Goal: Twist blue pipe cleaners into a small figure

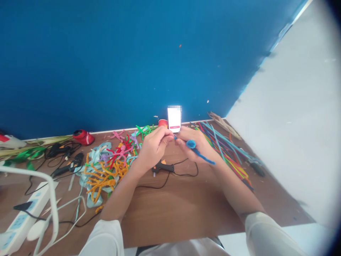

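Observation:
Both my hands meet over the middle of the table, pinching a blue pipe cleaner [204, 156]. One end of it curls into a round coil beside my right hand [195, 142], and a tail sticks out to the lower right. My left hand [156, 145] closes thumb and finger on a short blue bit at the other end. Just behind the hands stands a lit phone [174, 119] near a red cup [163, 123]. Below them on the table lies a black glue gun [163, 166] with its cord.
To the left are piled pipe-cleaner figures in orange [105, 179], pink [122, 152] and green, over light blue ribbon [93, 202]. A white power strip [29, 217] and more glue guns [69, 166] lie further left. Loose pipe cleaners [226, 142] spread on the right. A blue wall [133, 64] closes the back.

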A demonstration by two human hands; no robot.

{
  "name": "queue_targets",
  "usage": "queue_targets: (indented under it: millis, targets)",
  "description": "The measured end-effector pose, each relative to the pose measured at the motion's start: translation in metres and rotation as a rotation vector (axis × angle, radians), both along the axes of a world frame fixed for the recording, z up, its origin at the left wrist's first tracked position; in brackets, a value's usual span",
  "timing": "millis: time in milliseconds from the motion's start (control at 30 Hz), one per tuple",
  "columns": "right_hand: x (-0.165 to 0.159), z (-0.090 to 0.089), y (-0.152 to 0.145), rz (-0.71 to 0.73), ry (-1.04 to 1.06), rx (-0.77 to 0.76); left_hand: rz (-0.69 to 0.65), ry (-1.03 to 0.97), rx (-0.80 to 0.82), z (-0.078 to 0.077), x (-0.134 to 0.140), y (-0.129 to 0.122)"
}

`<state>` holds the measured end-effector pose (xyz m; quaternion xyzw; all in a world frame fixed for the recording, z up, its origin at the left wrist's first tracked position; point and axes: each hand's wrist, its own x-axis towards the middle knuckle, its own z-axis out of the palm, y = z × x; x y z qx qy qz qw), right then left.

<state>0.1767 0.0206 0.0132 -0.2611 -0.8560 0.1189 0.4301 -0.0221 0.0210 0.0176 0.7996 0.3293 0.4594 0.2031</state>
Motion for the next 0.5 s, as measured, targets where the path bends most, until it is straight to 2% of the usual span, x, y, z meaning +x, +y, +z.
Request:
queue_targets:
  millis: [67, 100, 200, 267, 333, 400, 500]
  targets:
    - [0.0, -0.002, 0.002, -0.018, -0.107, 0.135, 0.028, 0.009, -0.112, 0.0, 0.0, 0.0]
    - [0.001, -0.003, 0.002, -0.037, -0.174, 0.207, 0.009, -0.014, -0.228, 0.0, -0.001, 0.001]
    - [0.002, -0.003, 0.001, -0.112, -0.327, 0.398, -0.22, -0.173, -0.723, -0.001, -0.002, 0.009]
    - [0.002, -0.004, 0.0, -0.142, -0.342, 0.446, -0.358, -0.3, -0.945, -0.002, -0.002, 0.013]
    - [0.001, -0.006, 0.0, -0.174, -0.292, 0.414, -0.365, -0.388, -0.973, -0.004, -0.001, 0.016]
    - [-0.001, -0.01, 0.002, -0.216, -0.203, 0.323, -0.286, -0.405, -0.87, -0.005, 0.001, 0.017]
    - [-0.004, -0.014, 0.004, -0.232, -0.118, 0.168, -0.17, -0.325, -0.692, -0.005, 0.003, 0.015]
